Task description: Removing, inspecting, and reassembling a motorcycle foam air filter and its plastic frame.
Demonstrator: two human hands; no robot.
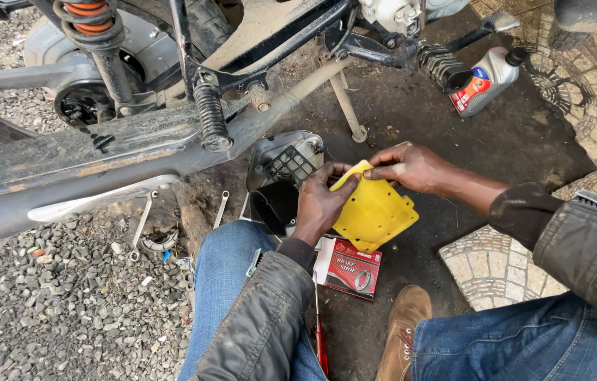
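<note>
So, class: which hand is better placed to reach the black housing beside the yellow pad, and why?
Probably the left hand. It grips the yellow pad at the edge directly beside the black housing, while the right hand pinches the pad's top corner, farther from it.

Dark oily ground (524, 141): oil bottle (489, 79), red carton (352, 268), spanners (221, 207), gravel (65, 296) at left.

An outdoor roadside motorcycle repair spot: a motorcycle (136, 134) stands over oily dirt and gravel (51, 303), with spanners (221, 209) and an oil bottle (489, 79) lying around
</note>
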